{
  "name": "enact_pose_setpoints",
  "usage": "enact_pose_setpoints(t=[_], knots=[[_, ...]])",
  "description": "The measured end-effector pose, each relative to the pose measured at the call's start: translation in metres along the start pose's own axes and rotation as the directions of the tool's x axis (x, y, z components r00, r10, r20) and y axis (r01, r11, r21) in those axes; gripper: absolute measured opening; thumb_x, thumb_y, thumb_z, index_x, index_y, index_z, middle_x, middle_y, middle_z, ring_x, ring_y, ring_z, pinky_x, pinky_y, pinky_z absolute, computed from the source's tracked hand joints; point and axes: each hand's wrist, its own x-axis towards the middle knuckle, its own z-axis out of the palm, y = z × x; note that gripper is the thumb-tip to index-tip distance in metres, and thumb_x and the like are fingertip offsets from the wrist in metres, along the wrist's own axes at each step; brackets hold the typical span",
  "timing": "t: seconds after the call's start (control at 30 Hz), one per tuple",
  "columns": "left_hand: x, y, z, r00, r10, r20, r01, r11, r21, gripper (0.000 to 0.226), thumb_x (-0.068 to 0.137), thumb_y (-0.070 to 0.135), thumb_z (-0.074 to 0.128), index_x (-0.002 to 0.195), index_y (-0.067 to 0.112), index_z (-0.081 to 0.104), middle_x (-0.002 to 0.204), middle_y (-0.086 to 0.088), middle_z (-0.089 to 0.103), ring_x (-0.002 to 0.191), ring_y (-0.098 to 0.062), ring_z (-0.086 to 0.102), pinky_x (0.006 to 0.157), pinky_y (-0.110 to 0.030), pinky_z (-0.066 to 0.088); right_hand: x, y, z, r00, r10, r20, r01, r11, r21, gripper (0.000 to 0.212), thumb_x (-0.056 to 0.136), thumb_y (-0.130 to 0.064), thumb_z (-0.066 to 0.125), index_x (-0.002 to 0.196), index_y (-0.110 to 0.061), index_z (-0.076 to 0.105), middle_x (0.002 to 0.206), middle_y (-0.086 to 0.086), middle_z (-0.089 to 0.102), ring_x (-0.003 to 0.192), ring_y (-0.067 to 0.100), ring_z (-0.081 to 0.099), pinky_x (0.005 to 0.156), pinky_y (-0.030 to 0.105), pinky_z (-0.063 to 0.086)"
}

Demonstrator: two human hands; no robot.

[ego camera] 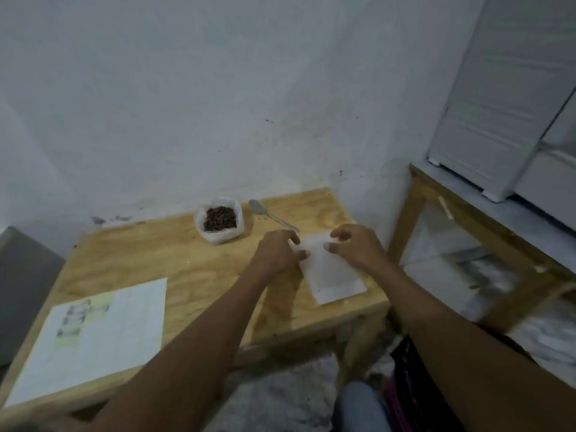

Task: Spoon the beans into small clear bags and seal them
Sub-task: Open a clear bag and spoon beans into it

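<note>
A pale wall point(218, 88) fills the upper half of the frame. Below it, a plywood table point(174, 260) spans the lower left and centre. At the right edge stands a wooden frame point(417, 194) with a white cabinet point(486, 98) above it in the upper right.

On the table's lower left lies a printed sheet point(96, 341), flat, well apart from everything else.

Right of centre, a stack of clear bags point(333, 275) lies flat near the table's right edge. Both hands are on its far end. The left hand point(277, 254) pinches the left corner, thumb on top. The right hand point(355, 247) pinches the right corner, fingers curled over the edge. The hands are apart, with a strip of bag showing between them. Whether they grip one bag or several cannot be told.

Just above centre, near the wall, a white bag point(219, 222) sits open, rim rolled down, with dark beans point(220, 218) inside.

Just right of it a metal spoon point(271, 214) lies on the wood, bowl toward the wall, handle pointing toward the left hand, touching neither the bag nor the hand.
</note>
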Motion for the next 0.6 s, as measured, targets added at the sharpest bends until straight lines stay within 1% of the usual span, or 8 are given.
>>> enact_pose_setpoints(t=[0.03,0.13,0.27,0.33,0.4,0.5,0.57,0.6], knots=[[-0.002,0.001,0.003,1.0,-0.007,-0.004,0.007,1.0,0.006,0.046,0.085,0.045,0.08,0.117,0.014,0.071,0.115,-0.008,0.07,0.103,-0.025,0.066,0.079,-0.034,0.052,-0.002,0.003,0.003,0.999,0.02,0.026,-0.02,1.0,-0.012,0.04,0.082,-0.041,0.084,0.114,-0.02,0.073,0.119,0.002,0.068,0.111,0.019,0.064,0.091,0.035,0.055],[-0.006,0.006,0.009,0.999,-0.038,-0.037,0.039,0.999,0.026,0.047,0.082,0.043,0.082,0.116,0.012,0.071,0.115,-0.011,0.07,0.103,-0.026,0.066,0.083,-0.038,0.054,-0.009,0.004,0.01,0.998,0.032,0.045,-0.026,0.99,-0.14,0.048,0.081,-0.041,0.084,0.122,-0.021,0.068,0.128,0.003,0.065,0.115,0.022,0.063,0.086,0.031,0.051],[-0.001,0.013,0.009,0.995,-0.066,-0.073,0.067,0.998,0.015,0.048,0.084,0.038,0.083,0.118,0.007,0.07,0.115,-0.011,0.068,0.104,-0.026,0.065,0.082,-0.035,0.051,-0.005,0.001,0.012,1.0,0.015,-0.008,-0.016,0.975,-0.22,0.048,0.083,-0.039,0.083,0.125,-0.021,0.067,0.131,0.005,0.064,0.115,0.024,0.062,0.082,0.031,0.049],[-0.001,0.017,0.011,0.992,-0.079,-0.1,0.081,0.997,0.012,0.04,0.085,0.033,0.082,0.112,0.006,0.07,0.105,-0.009,0.065,0.095,-0.024,0.062,0.075,-0.032,0.048,-0.005,-0.001,0.011,1.0,0.012,-0.017,-0.016,0.968,-0.252,0.048,0.084,-0.04,0.082,0.126,-0.021,0.067,0.131,0.004,0.064,0.116,0.024,0.062,0.08,0.03,0.048],[0.0,0.019,0.014,0.987,-0.092,-0.132,0.091,0.996,-0.014,0.031,0.085,0.029,0.082,0.101,0.005,0.07,0.096,-0.005,0.059,0.083,-0.02,0.056,0.07,-0.031,0.045,-0.005,-0.003,0.01,0.999,-0.009,-0.04,-0.002,0.96,-0.281,0.048,0.086,-0.039,0.079,0.129,-0.021,0.067,0.132,0.003,0.064,0.118,0.024,0.062,0.083,0.03,0.047],[0.002,0.021,0.016,0.98,-0.097,-0.173,0.092,0.995,-0.033,0.029,0.085,0.025,0.081,0.102,0.004,0.071,0.102,-0.008,0.063,0.083,-0.019,0.054,0.069,-0.031,0.044,-0.006,-0.008,0.007,0.995,-0.032,-0.095,0.0,0.948,-0.317,0.044,0.09,-0.037,0.076,0.13,-0.021,0.068,0.132,0.003,0.065,0.12,0.024,0.061,0.081,0.026,0.041],[0.002,0.023,0.017,0.976,-0.096,-0.194,0.091,0.995,-0.033,0.029,0.086,0.024,0.08,0.104,0.003,0.071,0.109,-0.011,0.067,0.087,-0.022,0.059,0.071,-0.033,0.049,-0.006,-0.01,0.006,0.992,-0.039,-0.119,0.001,0.954,-0.3,0.041,0.089,-0.035,0.077,0.128,-0.021,0.069,0.129,0.004,0.066,0.118,0.024,0.062,0.079,0.026,0.041],[0.002,0.024,0.018,0.972,-0.102,-0.21,0.094,0.995,-0.044,0.031,0.085,0.025,0.081,0.106,0.004,0.072,0.111,-0.011,0.068,0.092,-0.025,0.062,0.074,-0.035,0.052,-0.006,-0.011,0.005,0.989,-0.048,-0.137,0.008,0.959,-0.284,0.039,0.089,-0.034,0.078,0.125,-0.02,0.071,0.128,0.004,0.067,0.116,0.025,0.063,0.079,0.027,0.044]])
